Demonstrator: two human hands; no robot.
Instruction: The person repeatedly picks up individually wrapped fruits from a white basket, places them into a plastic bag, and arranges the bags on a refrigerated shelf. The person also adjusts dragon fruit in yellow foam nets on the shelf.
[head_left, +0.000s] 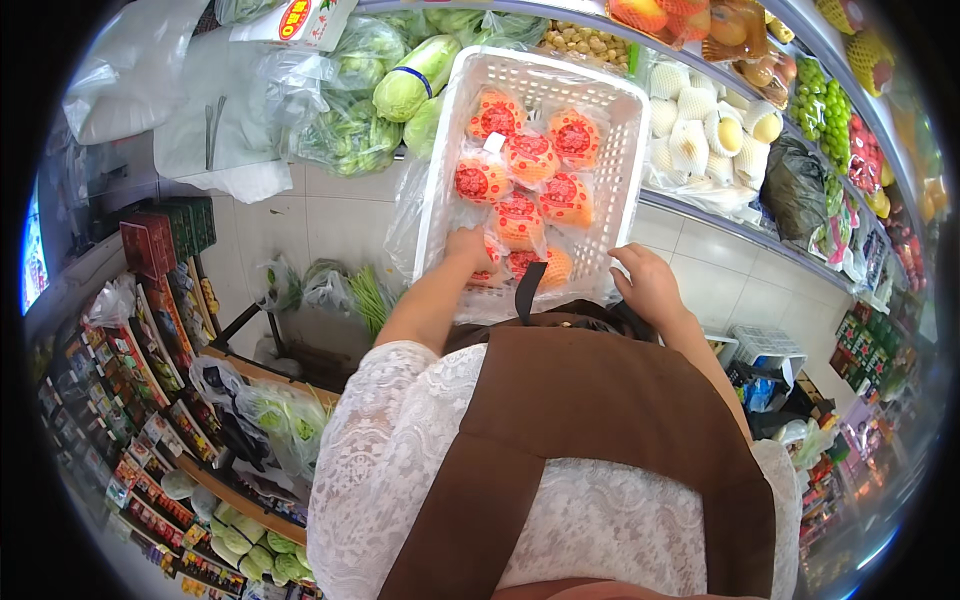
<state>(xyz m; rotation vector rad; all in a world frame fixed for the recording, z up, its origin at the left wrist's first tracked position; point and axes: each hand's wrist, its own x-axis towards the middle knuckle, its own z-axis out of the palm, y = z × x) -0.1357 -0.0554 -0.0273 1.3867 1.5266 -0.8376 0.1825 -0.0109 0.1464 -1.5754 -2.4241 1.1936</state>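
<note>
A white perforated plastic basket (636, 150) stands before me, its inside partly lined with clear film. Several round orange fruits in foam nets and red-printed clear bags lie in it, among them one at the top left (496, 114) and one at the right (568, 199). My left hand (471, 249) reaches over the near left part of the basket, on a bagged fruit (487, 268) at the lower left; its fingers are partly hidden. My right hand (643, 283) is at the near right corner of the basket with fingers apart, holding nothing. A small white label (494, 142) lies among the fruits.
Bagged greens and a napa cabbage (417, 78) lie left of the basket. At the right, a display shelf (750, 225) bears foam-netted pears (686, 127) and a dark plastic bag (799, 187). Leafy vegetables (369, 300) sit low at the left, near packed goods shelves.
</note>
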